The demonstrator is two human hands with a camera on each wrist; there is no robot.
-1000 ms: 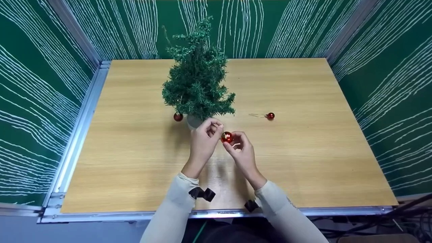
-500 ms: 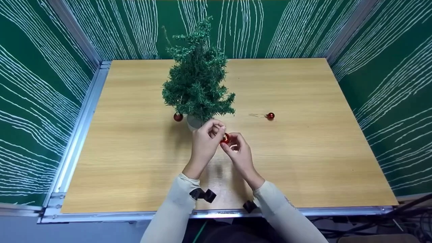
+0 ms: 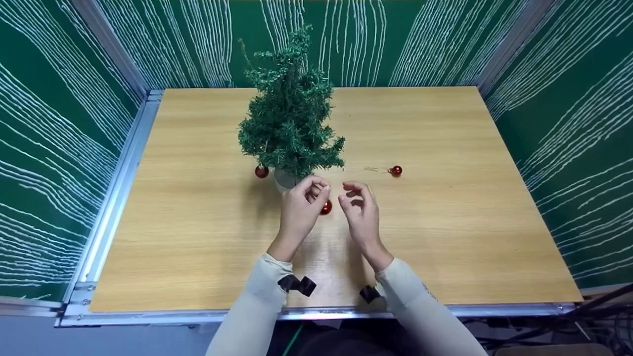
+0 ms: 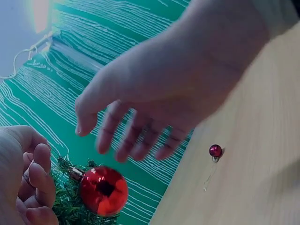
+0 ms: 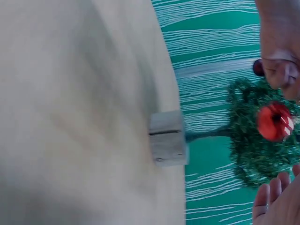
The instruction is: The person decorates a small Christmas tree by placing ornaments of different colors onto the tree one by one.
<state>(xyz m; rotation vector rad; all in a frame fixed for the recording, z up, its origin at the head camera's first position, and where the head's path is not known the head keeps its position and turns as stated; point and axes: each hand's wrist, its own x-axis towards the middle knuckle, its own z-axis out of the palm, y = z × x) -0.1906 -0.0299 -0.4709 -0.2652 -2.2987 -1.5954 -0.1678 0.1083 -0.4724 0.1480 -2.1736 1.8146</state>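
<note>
My left hand (image 3: 300, 210) pinches the top of a shiny red Christmas bauble (image 3: 326, 207), most likely by its thread, which is hard to make out. In the left wrist view the bauble (image 4: 103, 190) hangs just beyond the fingertips. To its right, my right hand (image 3: 364, 217) is apart from it, fingers loosely bent around nothing. Behind the hands stands a small artificial Christmas tree (image 3: 292, 113); the left hand partly covers its base in the head view. Another red bauble (image 3: 261, 171) hangs from the tree's lower left branch.
A smaller-looking red bauble (image 3: 395, 171) with a thread loop lies on the wooden table (image 3: 470, 222), right of the tree. In the right wrist view the tree's pale block base (image 5: 168, 139) shows. Green walls with white lines (image 3: 435, 39) enclose three sides.
My right hand has let go of the bauble and moved slightly right. The bauble now hangs lower, from the left hand alone. Tree and other baubles have stayed put.
</note>
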